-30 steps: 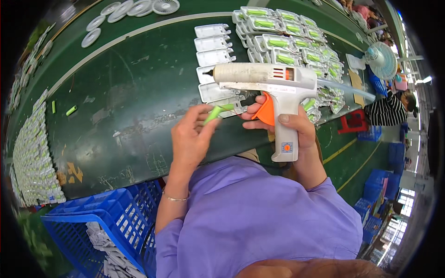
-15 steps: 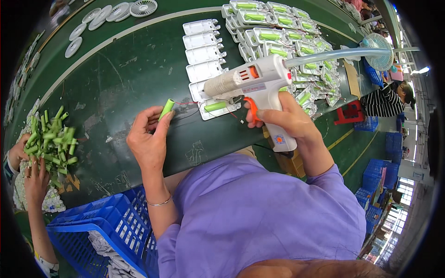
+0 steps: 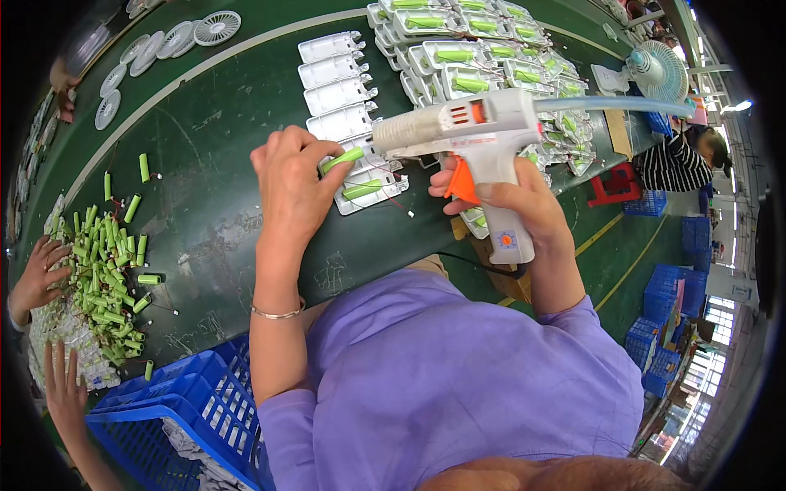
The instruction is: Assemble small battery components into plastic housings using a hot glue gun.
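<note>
Your left hand (image 3: 296, 178) and right hand (image 3: 528, 204) are apart, both gripping. A green table (image 3: 209, 159) spans the frame's upper left and middle; a blue basket (image 3: 155, 413) sits lower left. Right of centre, your right hand clasps a glue gun (image 3: 494, 155); above and left of centre, white cases (image 3: 337, 96) form a column and your left pinches a green battery (image 3: 344, 159).

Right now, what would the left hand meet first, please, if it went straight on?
Along its green cell, the left hand would probably meet the glue gun first, though depth is unclear: it may pass beneath.
</note>
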Tool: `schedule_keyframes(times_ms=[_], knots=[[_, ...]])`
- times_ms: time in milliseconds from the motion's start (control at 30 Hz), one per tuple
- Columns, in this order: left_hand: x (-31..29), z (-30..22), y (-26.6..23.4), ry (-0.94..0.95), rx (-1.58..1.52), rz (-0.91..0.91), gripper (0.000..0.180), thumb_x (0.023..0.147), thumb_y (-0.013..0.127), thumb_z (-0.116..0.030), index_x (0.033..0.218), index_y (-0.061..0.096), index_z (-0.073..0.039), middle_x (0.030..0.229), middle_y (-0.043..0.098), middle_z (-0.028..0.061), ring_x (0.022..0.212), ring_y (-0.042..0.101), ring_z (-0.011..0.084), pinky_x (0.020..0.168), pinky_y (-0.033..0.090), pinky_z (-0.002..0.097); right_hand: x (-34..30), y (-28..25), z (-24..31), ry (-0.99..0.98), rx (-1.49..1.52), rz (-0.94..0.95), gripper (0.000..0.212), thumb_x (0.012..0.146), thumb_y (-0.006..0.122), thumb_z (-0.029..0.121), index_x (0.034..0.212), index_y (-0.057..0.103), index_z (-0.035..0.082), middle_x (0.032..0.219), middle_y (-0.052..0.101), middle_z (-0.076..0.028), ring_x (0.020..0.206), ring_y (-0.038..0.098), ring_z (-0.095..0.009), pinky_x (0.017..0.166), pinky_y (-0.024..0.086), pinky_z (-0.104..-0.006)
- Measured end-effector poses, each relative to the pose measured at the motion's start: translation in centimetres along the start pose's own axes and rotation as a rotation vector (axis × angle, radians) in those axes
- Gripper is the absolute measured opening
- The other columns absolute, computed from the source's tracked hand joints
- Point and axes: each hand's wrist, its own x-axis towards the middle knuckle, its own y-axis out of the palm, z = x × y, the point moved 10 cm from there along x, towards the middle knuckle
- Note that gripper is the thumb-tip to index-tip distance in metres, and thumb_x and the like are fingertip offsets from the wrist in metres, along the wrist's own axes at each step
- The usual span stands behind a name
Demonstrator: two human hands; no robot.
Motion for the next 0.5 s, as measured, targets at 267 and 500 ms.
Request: schedule_keyframes(times_ms=[267, 500], knots=[[0.8, 0.8, 3.0, 0.014, 0.067, 0.112, 0.015, 0.068, 0.079, -0.017, 0.079, 0.072, -0.009, 0.081, 0.056, 0.0037, 0.087, 0.052, 0.0221, 0.083, 0.034, 0.0383, -1.0, -0.8, 1.0, -0.039, 0.069, -0.09, 0.059, 0.075, 0.062, 0.023, 0.121, 0.051, -0.014, 0.108, 0.063, -0.027, 0.102, 0.065, -0.034, 0.08, 0.056, -0.0393], [0.1, 1.3, 1.5, 0.041, 0.125, -0.009, 0.012, 0.073, 0.076, -0.02, 0.081, 0.072, -0.011, 0.083, 0.06, 0.0038, 0.086, 0.056, 0.0223, 0.079, 0.037, 0.0385, -1.9, 0.3, 2.4, -0.141, 0.128, -0.139, 0.058, 0.077, 0.06, 0.023, 0.122, 0.052, -0.012, 0.108, 0.064, -0.025, 0.1, 0.065, -0.032, 0.076, 0.056, -0.0356]])
